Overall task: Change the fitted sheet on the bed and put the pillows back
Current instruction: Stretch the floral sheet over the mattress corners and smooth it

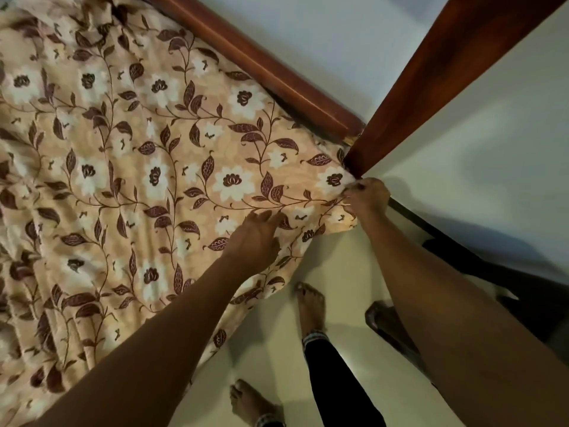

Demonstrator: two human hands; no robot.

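A beige fitted sheet [129, 167] printed with white flowers and brown leaves lies over the bed, wrinkled toward the left. My left hand [257, 238] rests on the sheet near the bed's corner, fingers spread and fairly straight. My right hand [366, 197] pinches the sheet's corner edge right beside the dark wooden bedpost [431, 87]. No pillows are in view.
A brown wooden bed rail [261, 61] runs along the far side of the mattress and meets the post. My bare feet [311, 306] stand on the pale floor [308, 365] next to the bed. A dark object [523, 291] lies on the floor at the right.
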